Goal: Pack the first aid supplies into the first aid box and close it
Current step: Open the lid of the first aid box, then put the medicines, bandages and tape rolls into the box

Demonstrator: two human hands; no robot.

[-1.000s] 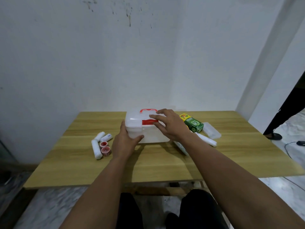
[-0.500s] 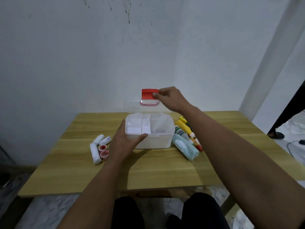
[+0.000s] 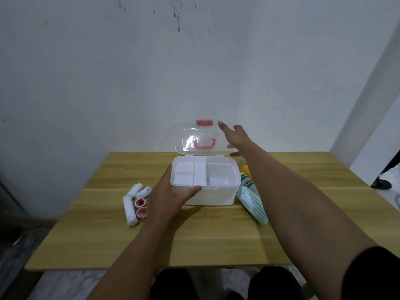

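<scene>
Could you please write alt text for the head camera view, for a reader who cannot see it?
A white plastic first aid box stands open on a wooden table, its clear lid raised; the left hand steadies its front left corner and the open right hand is by the lid's edge. White bandage rolls lie left of it, a green-striped pack right.

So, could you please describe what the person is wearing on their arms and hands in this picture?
Both forearms are bare from wrist to past the elbow. The left hand and right hand carry no gloves, and no rings, watch or bracelet can be seen. The only clothing on an arm is the edge of a dark short sleeve at the upper right arm; the left arm's sleeve is out of frame.
</scene>
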